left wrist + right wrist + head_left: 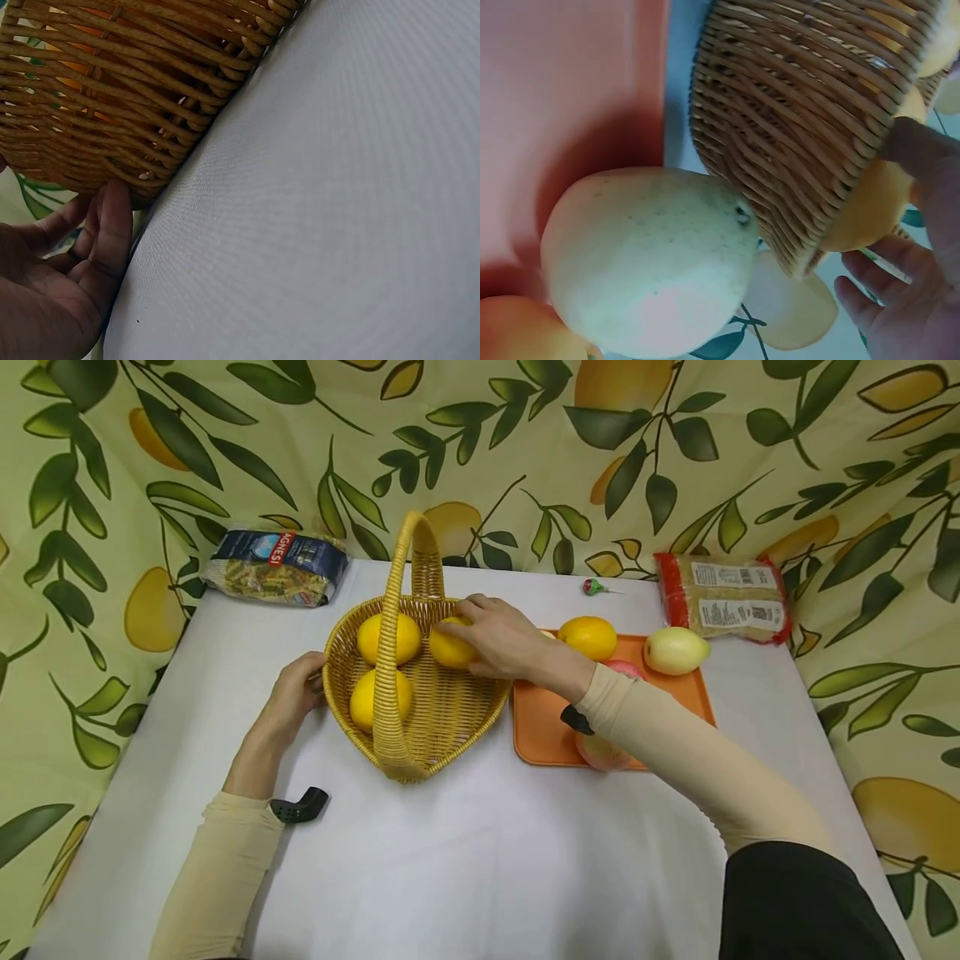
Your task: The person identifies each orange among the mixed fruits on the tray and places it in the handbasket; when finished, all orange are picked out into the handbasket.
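A yellow wicker basket (457, 727) with a tall arched handle stands left of centre, holding several lemons. Two lemons (388, 639) lie at its left side. My right hand (506, 639) reaches over the basket's right rim and holds another lemon (450, 647) inside; in the right wrist view, thumb and fingers (874, 281) lie around it. At the basket's left outer side, my left hand (288, 697) touches the wall. The left wrist view shows its slightly bent fingers (112, 221) against the weave near the base.
Right of the basket, an orange tray (540, 735) carries a lemon (588, 637), a pale green fruit (677, 651) and reddish fruit (602, 753) partly behind my forearm. A pasta bag (277, 568), a red-edged packet (723, 597) and a small wrapped lollipop (592, 586) lie along the back.
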